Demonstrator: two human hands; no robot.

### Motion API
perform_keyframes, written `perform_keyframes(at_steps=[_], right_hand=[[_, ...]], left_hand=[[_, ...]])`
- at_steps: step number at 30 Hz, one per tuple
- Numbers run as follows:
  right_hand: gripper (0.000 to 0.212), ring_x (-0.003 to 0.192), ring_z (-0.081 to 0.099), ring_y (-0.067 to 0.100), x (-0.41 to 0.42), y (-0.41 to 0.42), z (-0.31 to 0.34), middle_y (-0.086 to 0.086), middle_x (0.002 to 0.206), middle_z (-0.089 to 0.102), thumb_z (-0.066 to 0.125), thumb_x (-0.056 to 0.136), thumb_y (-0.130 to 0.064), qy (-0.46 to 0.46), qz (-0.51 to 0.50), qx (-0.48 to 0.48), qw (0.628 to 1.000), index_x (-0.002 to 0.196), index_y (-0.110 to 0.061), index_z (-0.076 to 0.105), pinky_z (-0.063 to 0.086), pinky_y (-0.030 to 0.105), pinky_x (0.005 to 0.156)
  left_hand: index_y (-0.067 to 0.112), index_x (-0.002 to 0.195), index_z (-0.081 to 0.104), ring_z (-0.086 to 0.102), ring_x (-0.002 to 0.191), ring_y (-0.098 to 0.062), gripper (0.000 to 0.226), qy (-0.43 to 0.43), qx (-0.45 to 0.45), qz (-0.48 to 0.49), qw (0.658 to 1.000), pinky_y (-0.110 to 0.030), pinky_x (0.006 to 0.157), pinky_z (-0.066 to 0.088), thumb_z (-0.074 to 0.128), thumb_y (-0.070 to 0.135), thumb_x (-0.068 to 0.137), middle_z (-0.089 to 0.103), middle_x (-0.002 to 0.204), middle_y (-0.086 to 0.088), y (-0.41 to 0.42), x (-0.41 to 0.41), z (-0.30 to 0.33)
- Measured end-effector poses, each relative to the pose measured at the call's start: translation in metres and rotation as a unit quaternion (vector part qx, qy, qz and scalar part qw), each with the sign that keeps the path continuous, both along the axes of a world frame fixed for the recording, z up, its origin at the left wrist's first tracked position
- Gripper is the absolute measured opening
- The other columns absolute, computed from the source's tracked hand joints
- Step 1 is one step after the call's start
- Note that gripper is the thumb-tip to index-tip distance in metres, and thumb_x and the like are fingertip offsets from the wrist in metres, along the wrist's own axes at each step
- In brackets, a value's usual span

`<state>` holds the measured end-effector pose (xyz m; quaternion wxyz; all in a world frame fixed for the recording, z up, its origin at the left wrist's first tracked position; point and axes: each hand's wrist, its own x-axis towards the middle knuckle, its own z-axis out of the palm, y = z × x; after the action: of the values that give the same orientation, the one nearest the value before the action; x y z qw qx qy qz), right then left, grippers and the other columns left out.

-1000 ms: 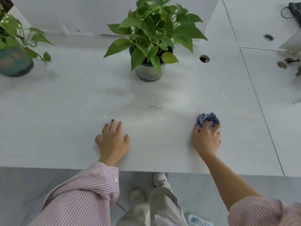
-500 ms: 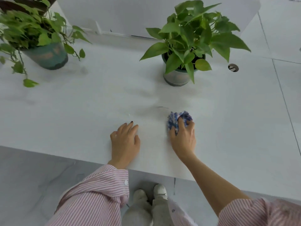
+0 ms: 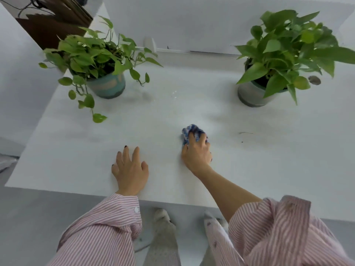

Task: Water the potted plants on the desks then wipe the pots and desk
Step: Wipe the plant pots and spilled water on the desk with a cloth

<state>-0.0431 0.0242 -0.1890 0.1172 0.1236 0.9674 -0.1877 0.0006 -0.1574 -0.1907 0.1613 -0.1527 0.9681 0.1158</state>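
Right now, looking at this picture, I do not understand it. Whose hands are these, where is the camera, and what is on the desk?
There is no machine here. A person wears a camera on the head, so you look down at their own two hands. The left hand rests flat and open on the white desk. The right hand grips a crumpled blue cloth and presses it on the desk. Two potted plants stand farther back: one in a teal pot, one in a grey pot.

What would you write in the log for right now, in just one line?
step: wiping desk | right hand: grips blue cloth on desk | left hand: flat on desk | two potted plants behind
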Motion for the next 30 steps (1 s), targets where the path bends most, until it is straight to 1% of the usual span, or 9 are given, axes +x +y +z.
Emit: perform_keyframes(at_steps=[5, 7, 12, 14, 18, 21, 23, 27, 30], right_hand=[[0.039, 0.11, 0.043, 0.034, 0.032, -0.066, 0.006, 0.008, 0.135, 0.033, 0.045, 0.09, -0.032, -0.002, 0.223, -0.031, 0.974, 0.129, -0.036, 0.044, 0.047, 0.046, 0.083], [0.041, 0.113, 0.044, 0.032, 0.038, -0.049, 0.01, 0.006, 0.136, 0.036, 0.049, 0.088, -0.03, 0.003, 0.231, -0.046, 0.972, 0.128, -0.036, 0.05, 0.046, 0.042, 0.084], [0.042, 0.11, 0.048, 0.038, 0.05, 0.019, 0.012, 0.013, 0.135, 0.034, 0.047, 0.09, -0.028, 0.032, -0.083, 0.01, 0.996, 0.131, -0.027, 0.047, 0.046, 0.041, 0.077], [0.043, 0.111, 0.046, 0.039, 0.048, 0.011, 0.007, 0.014, 0.135, 0.031, 0.043, 0.091, -0.031, 0.005, -0.118, 0.031, 0.993, 0.134, -0.026, 0.041, 0.047, 0.046, 0.08], [0.044, 0.105, 0.046, 0.037, 0.064, -0.06, -0.005, 0.015, 0.132, 0.035, 0.044, 0.09, -0.031, 0.024, 0.03, 0.036, 0.999, 0.133, -0.03, 0.039, 0.049, 0.048, 0.073], [0.039, 0.097, 0.05, 0.036, 0.086, -0.11, -0.006, 0.013, 0.124, 0.044, 0.049, 0.084, -0.029, 0.046, 0.209, -0.008, 0.977, 0.122, -0.033, 0.051, 0.045, 0.042, 0.062], [0.041, 0.102, 0.05, 0.035, 0.091, -0.111, -0.001, 0.012, 0.126, 0.045, 0.048, 0.082, -0.03, 0.043, 0.257, -0.055, 0.964, 0.121, -0.035, 0.055, 0.045, 0.041, 0.064], [0.043, 0.108, 0.047, 0.036, 0.089, -0.054, 0.006, 0.014, 0.126, 0.048, 0.051, 0.083, -0.029, 0.119, 0.103, -0.011, 0.987, 0.126, -0.028, 0.055, 0.044, 0.037, 0.066], [0.048, 0.113, 0.041, 0.039, 0.092, -0.011, -0.002, 0.018, 0.125, 0.049, 0.043, 0.082, -0.032, 0.111, 0.024, 0.069, 0.991, 0.128, -0.021, 0.053, 0.04, 0.047, 0.089]], left_hand=[[0.024, 0.146, 0.018, 0.004, 0.142, -0.032, 0.054, -0.014, -0.025, -0.045, 0.999, -0.053, 0.11, 0.016, 0.036, 0.034, 0.096, 0.005, 0.157, -0.008, -0.041, -0.01, 0.001], [0.025, 0.146, 0.02, 0.004, 0.142, -0.032, 0.054, -0.012, -0.017, -0.051, 0.998, -0.055, 0.11, 0.016, 0.036, 0.033, 0.096, 0.006, 0.157, -0.007, -0.042, -0.014, 0.002], [0.028, 0.139, 0.036, 0.02, 0.135, -0.033, 0.046, 0.028, -0.01, -0.05, 0.998, -0.05, 0.104, 0.022, 0.042, 0.029, 0.093, 0.024, 0.151, -0.006, -0.047, -0.017, 0.004], [0.028, 0.135, 0.044, 0.026, 0.131, -0.033, 0.043, 0.057, -0.004, -0.061, 0.997, -0.047, 0.101, 0.026, 0.044, 0.026, 0.092, 0.032, 0.148, -0.006, -0.053, -0.019, 0.004], [0.02, 0.126, 0.057, 0.036, 0.127, -0.033, 0.037, 0.089, 0.038, -0.075, 0.992, -0.046, 0.098, 0.033, 0.047, 0.018, 0.091, 0.045, 0.141, -0.007, -0.073, -0.024, 0.001], [0.015, 0.117, 0.063, 0.044, 0.122, -0.036, 0.04, 0.125, 0.058, -0.074, 0.988, -0.048, 0.093, 0.037, 0.042, 0.019, 0.084, 0.053, 0.133, -0.011, -0.088, -0.021, -0.001], [0.013, 0.117, 0.064, 0.046, 0.121, -0.037, 0.041, 0.131, 0.055, -0.073, 0.987, -0.05, 0.092, 0.038, 0.042, 0.02, 0.082, 0.054, 0.132, -0.014, -0.094, -0.013, -0.002], [0.013, 0.126, 0.057, 0.038, 0.13, -0.039, 0.043, 0.11, 0.033, -0.069, 0.991, -0.055, 0.1, 0.03, 0.047, 0.025, 0.085, 0.046, 0.139, -0.017, -0.098, 0.01, -0.007], [0.019, 0.139, 0.041, 0.016, 0.142, -0.03, 0.047, 0.066, 0.039, -0.071, 0.994, -0.052, 0.111, 0.012, 0.048, 0.025, 0.092, 0.028, 0.152, -0.009, -0.101, 0.022, -0.013]])
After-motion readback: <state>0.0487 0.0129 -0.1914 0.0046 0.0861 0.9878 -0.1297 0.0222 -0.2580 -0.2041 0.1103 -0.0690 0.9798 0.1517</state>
